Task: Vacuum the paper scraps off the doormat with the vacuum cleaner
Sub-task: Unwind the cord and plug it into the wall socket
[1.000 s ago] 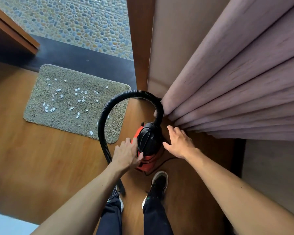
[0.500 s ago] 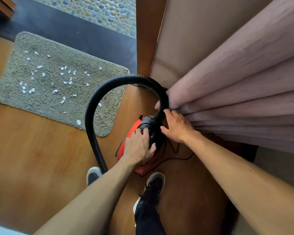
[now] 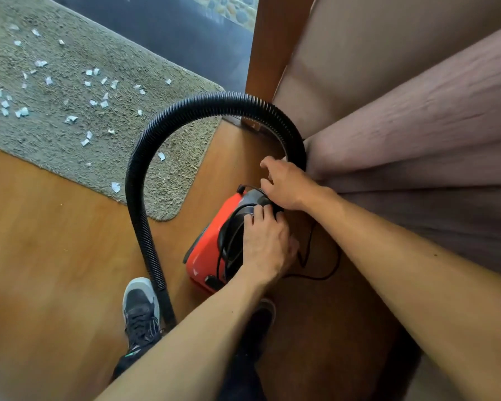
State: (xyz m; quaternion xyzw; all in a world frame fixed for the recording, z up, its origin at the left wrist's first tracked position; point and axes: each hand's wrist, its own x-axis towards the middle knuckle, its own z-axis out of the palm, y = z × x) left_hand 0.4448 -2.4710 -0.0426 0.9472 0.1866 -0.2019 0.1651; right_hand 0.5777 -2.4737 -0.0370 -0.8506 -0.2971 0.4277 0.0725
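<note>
Doormat (image 3: 41, 146): on floor (image 3: 55, 241), upper left.
Hose (image 3: 133, 183): black, arcs over mat corner.
Vacuum cleaner (image 3: 206, 253): red, on floor beside mat.
L hand (image 3: 265, 241): grip curled on vac top.
R hand (image 3: 287, 183): by hose joint; can't tell grip.
Paper scraps (image 3: 70, 119): scattered on mat.

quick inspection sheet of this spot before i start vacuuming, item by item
surface: wooden floor, glossy.
job's things: doormat strewn with white paper scraps; red vacuum cleaner on the floor beside the mat, its black hose arching up past the mat's corner.
clutter: nothing seen.
grippers: left hand lies on the vacuum's black top, fingers curved, grip unclear; right hand, fingers loose, at the hose joint.
cables: thin black cord loops on the floor right of the vacuum.
surroundings: pink curtain on the right, wooden door frame, dark threshold beyond the mat.
</note>
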